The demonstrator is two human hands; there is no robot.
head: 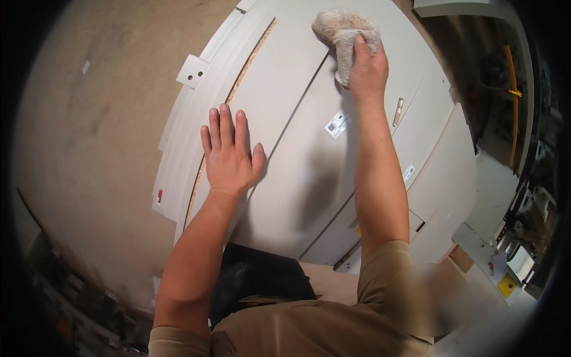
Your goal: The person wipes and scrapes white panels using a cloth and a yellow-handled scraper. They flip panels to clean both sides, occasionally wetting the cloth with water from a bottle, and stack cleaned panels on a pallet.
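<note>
My right hand (pixel 369 73) grips a bunched, light beige cloth (pixel 345 38) and presses it on the far part of a white panel (pixel 285 80). Flat on the panels, my left hand (pixel 232 163) rests with spread fingers beside a raw chipboard edge (pixel 250 60), holding nothing. A dark seam (pixel 299 105) runs between two panels, from near the left hand up to the cloth. A printed label (pixel 338 124) is stuck on the panel below the right hand. Right of the forearm lies a small metallic strip (pixel 398 111).
Along the left edge, stacked white boards (pixel 178 147) include a piece with two holes (pixel 192 71). Brown floor (pixel 102 134) spreads to the left. At the lower right are a yellow item (pixel 506 285) and a wooden frame piece (pixel 461 258). Shelving with assorted items stands at the far right.
</note>
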